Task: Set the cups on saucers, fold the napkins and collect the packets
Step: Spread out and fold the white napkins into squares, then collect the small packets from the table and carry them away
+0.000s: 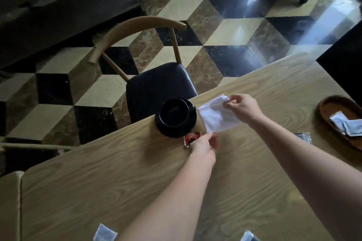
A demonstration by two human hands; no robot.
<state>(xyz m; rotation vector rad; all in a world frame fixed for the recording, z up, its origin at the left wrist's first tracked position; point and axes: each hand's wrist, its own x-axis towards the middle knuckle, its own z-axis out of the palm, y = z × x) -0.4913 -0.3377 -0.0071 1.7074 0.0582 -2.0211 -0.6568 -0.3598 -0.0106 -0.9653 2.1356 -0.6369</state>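
While two bare arms reach out over the wooden table (98, 182), a lot of small things wait on it. Near the bottom edge lies a pale packet (104, 233), flat on the wood. Farther up, at the table's far edge, a black cup (174, 110) already sits on its black saucer (166, 130). Both look hard and breakable, so they should be lifted slowly, the cup by its side.

Just below the saucer lies a red packet (191, 137). It looks thin and light, and it may be a bit slippery. The left hand (203, 146) is right beside it and under the corner of the white napkin (217, 118). Its fingers seem bent toward that near corner, but I cannot tell if they really pinch it.

The napkin is soft and floppy. It is partly folded and seems to be lifted a little off the table. It will sag if held in the middle, so the corners and edges are the best places to hold. The right hand (242, 106) pinches the far corner, where the layers bunch together.

Another pale packet (248, 236) peeks in at the bottom edge. Far to the right, a brown wooden tray (325, 103) holds a few pale packets (350, 127). My guess is the loose packets will go there.
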